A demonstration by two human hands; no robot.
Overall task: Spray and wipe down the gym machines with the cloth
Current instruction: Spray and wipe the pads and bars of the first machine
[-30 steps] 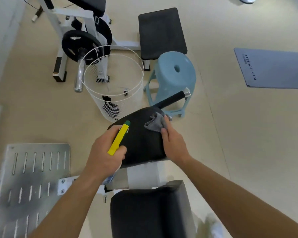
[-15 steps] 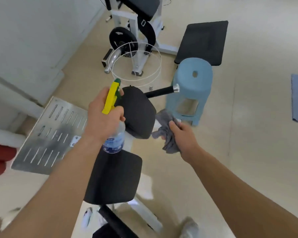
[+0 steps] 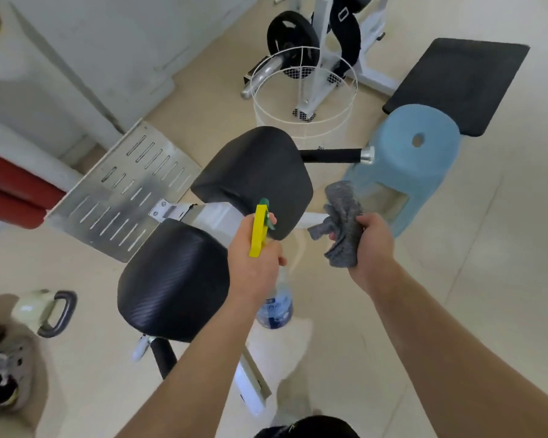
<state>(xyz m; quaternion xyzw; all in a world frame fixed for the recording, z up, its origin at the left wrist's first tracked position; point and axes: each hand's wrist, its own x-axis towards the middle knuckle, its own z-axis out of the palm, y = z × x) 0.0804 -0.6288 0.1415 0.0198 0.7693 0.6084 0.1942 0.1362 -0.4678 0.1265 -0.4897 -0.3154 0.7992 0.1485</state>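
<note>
Containers: a white wire basket [image 3: 304, 99] stands on the floor [image 3: 487, 279] beyond the machine's upper black pad [image 3: 253, 175]; its contents cannot be made out through the mesh. The spray bottle [image 3: 274, 308] is clear plastic with a blue label and a yellow-and-green trigger head; its fill level cannot be read. Hands: the left hand [image 3: 253, 263] is raised in front of the upper pad, its grip wrapped round the bottle's neck, one fingertip at the green trigger, and the nozzle pointing toward that pad. The bottle body hangs below the hand, just right of the lower black pad [image 3: 174, 279]. The right hand [image 3: 372, 245] is held level with the left and to its right, its grip closed tight round the bunched grey cloth [image 3: 342, 222]. The cloth is in the air, beside the upper pad's right edge and apparently clear of it, in front of a blue plastic stool [image 3: 405, 165]. Both forearms reach forward from the lower edge of the view. Surroundings: a slotted metal footplate [image 3: 121, 191] lies left of the pads, and a black handle bar [image 3: 332, 154] with a chrome end projects from the upper pad toward the stool. A kettlebell [image 3: 45, 311] sits on the floor at lower left.
</note>
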